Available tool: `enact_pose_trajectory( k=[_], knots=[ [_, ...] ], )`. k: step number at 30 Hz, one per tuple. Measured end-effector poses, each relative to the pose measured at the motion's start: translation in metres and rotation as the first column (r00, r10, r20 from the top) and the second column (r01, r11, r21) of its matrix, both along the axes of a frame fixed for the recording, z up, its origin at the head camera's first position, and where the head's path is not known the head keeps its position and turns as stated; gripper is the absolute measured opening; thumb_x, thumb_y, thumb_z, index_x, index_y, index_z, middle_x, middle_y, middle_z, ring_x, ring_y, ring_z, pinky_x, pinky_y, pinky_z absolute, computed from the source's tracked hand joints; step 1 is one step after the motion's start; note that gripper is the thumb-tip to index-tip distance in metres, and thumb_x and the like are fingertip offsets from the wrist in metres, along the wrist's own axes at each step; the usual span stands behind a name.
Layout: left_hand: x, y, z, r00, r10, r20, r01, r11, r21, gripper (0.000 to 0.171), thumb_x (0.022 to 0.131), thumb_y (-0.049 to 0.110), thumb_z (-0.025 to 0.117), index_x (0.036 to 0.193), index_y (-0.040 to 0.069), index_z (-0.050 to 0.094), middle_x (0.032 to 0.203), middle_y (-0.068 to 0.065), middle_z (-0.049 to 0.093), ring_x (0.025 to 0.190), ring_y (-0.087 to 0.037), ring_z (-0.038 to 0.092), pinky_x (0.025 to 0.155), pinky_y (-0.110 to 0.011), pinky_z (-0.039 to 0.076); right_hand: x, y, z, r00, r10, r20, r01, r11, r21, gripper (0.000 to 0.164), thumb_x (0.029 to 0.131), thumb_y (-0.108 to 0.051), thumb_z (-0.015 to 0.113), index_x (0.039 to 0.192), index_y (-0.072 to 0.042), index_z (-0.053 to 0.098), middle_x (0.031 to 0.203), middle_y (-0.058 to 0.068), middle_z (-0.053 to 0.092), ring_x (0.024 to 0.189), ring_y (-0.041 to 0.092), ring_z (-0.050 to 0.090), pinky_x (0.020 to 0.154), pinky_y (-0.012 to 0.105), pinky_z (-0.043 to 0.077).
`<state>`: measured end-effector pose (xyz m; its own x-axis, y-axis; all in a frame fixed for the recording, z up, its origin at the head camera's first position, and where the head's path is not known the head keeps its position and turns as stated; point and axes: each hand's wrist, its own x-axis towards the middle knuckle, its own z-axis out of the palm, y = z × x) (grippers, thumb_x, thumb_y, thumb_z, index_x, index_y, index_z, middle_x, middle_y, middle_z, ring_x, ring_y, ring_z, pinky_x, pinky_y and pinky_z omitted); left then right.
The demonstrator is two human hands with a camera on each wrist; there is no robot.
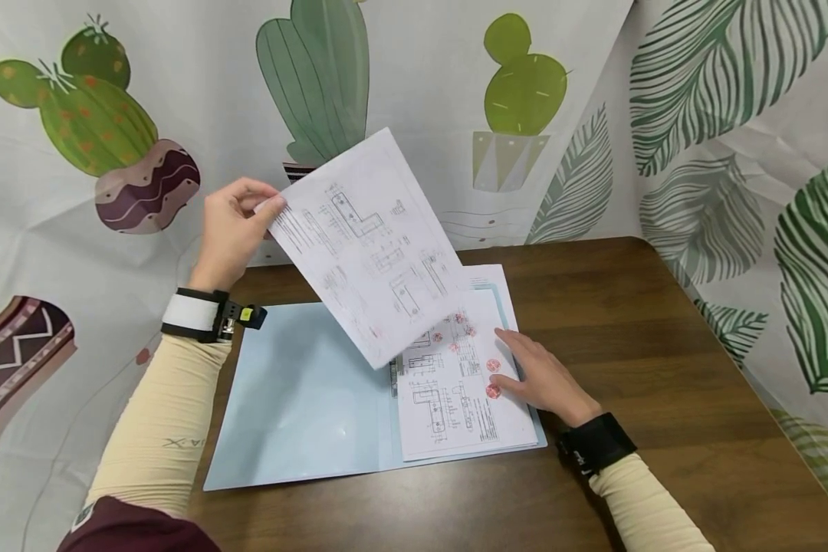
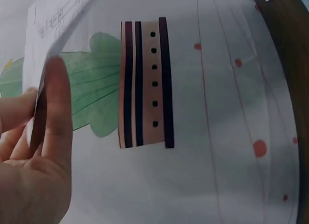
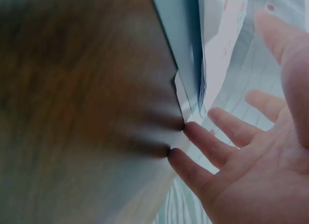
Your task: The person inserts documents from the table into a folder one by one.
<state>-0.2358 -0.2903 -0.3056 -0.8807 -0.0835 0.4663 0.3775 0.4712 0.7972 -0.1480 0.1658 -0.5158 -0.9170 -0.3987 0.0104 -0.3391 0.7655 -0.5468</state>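
Observation:
My left hand (image 1: 233, 222) pinches a corner of a printed drawing sheet (image 1: 372, 238) between thumb and fingers, holding it raised and tilted above a light blue folder (image 1: 297, 399). In the left wrist view the sheet (image 2: 58, 21) is seen nearly edge-on between thumb and fingers. A stack of drawing sheets (image 1: 469, 422) with red round stamps lies on the folder's right side, partly hidden by the raised sheet. My right hand (image 1: 545, 376) is at the stack's right edge, its fingers spread and extended. In the right wrist view, fingertips (image 3: 190, 132) touch the table beside the folder edge.
The folder lies spread on a dark brown wooden table (image 1: 662, 383). A metal clip (image 1: 394, 376) shows near its spine. Behind the table hangs a white cloth (image 1: 414, 77) printed with cacti and leaves, close to the table's back edge.

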Motion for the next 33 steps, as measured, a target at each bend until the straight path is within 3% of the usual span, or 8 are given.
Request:
enact_pose_trajectory(
  k=[6,9,12,16,20,24,27,33],
  knots=[
    [-0.002,0.003,-0.014,0.974,-0.164,0.157,0.149,0.983,0.105,0.020,0.097,0.009,0.072,0.108,-0.007,0.068,0.086,-0.002,0.077,0.068,-0.012,0.069,0.056,-0.023,0.054,-0.004,0.003,0.001,1.000,0.010,0.010,-0.009,0.995,-0.096,0.101,0.090,-0.036,0.081,0.166,-0.013,0.017,0.164,0.024,0.030,0.147,0.043,0.036,0.110,0.062,0.038],
    [-0.001,0.007,-0.023,0.939,-0.229,0.257,0.203,0.971,0.124,0.020,0.098,0.010,0.071,0.108,-0.007,0.066,0.088,-0.005,0.078,0.070,-0.016,0.072,0.060,-0.027,0.057,-0.004,0.003,0.003,0.999,0.047,0.011,-0.044,0.983,-0.177,0.106,0.089,-0.030,0.083,0.166,-0.013,0.013,0.165,0.025,0.027,0.148,0.044,0.034,0.110,0.063,0.037],
    [-0.001,0.013,-0.033,0.892,-0.272,0.361,0.241,0.962,0.128,0.022,0.099,0.013,0.070,0.110,-0.006,0.066,0.092,-0.010,0.078,0.073,-0.021,0.074,0.064,-0.033,0.060,-0.003,0.002,0.006,0.995,0.083,0.060,-0.063,0.956,-0.285,0.103,0.091,-0.021,0.081,0.166,-0.015,0.010,0.165,0.024,0.029,0.148,0.041,0.035,0.113,0.060,0.034],
    [-0.001,0.021,-0.050,0.837,-0.297,0.460,0.272,0.955,0.122,0.022,0.100,0.013,0.069,0.112,-0.005,0.066,0.096,-0.013,0.077,0.077,-0.025,0.074,0.067,-0.036,0.061,-0.002,0.000,0.008,0.978,0.159,0.133,-0.080,0.881,-0.466,0.088,0.101,-0.012,0.067,0.166,-0.016,0.009,0.162,0.025,0.034,0.146,0.038,0.039,0.114,0.055,0.034],
    [0.000,0.028,-0.066,0.805,-0.319,0.501,0.296,0.947,0.128,0.021,0.100,0.011,0.069,0.113,-0.004,0.066,0.097,-0.015,0.077,0.079,-0.026,0.074,0.068,-0.037,0.061,-0.002,-0.002,0.011,0.949,0.236,0.210,-0.057,0.780,-0.623,0.069,0.110,-0.017,0.050,0.166,-0.015,0.010,0.158,0.028,0.039,0.138,0.040,0.050,0.109,0.052,0.042],
    [0.002,0.036,-0.079,0.782,-0.355,0.513,0.338,0.932,0.130,0.022,0.100,0.011,0.069,0.114,-0.005,0.065,0.098,-0.015,0.077,0.081,-0.024,0.073,0.066,-0.034,0.060,-0.001,-0.005,0.014,0.909,0.268,0.320,0.032,0.720,-0.693,0.062,0.112,-0.029,0.043,0.166,-0.014,0.015,0.150,0.032,0.047,0.122,0.038,0.064,0.097,0.051,0.053],
    [0.003,0.041,-0.088,0.763,-0.372,0.528,0.359,0.924,0.131,0.022,0.100,0.011,0.069,0.114,-0.006,0.066,0.099,-0.015,0.077,0.082,-0.025,0.073,0.066,-0.034,0.060,0.000,-0.008,0.016,0.875,0.282,0.393,0.095,0.695,-0.713,0.061,0.111,-0.031,0.046,0.163,-0.007,0.023,0.136,0.032,0.059,0.111,0.034,0.070,0.087,0.048,0.058],
    [0.005,0.053,-0.108,0.739,-0.371,0.563,0.361,0.923,0.133,0.020,0.099,0.010,0.070,0.113,-0.004,0.067,0.098,-0.015,0.077,0.083,-0.027,0.074,0.065,-0.036,0.060,0.001,-0.009,0.015,0.837,0.283,0.469,0.164,0.688,-0.707,0.062,0.109,-0.030,0.054,0.155,0.006,0.034,0.109,0.021,0.075,0.094,0.028,0.076,0.070,0.035,0.061]
  ],
)
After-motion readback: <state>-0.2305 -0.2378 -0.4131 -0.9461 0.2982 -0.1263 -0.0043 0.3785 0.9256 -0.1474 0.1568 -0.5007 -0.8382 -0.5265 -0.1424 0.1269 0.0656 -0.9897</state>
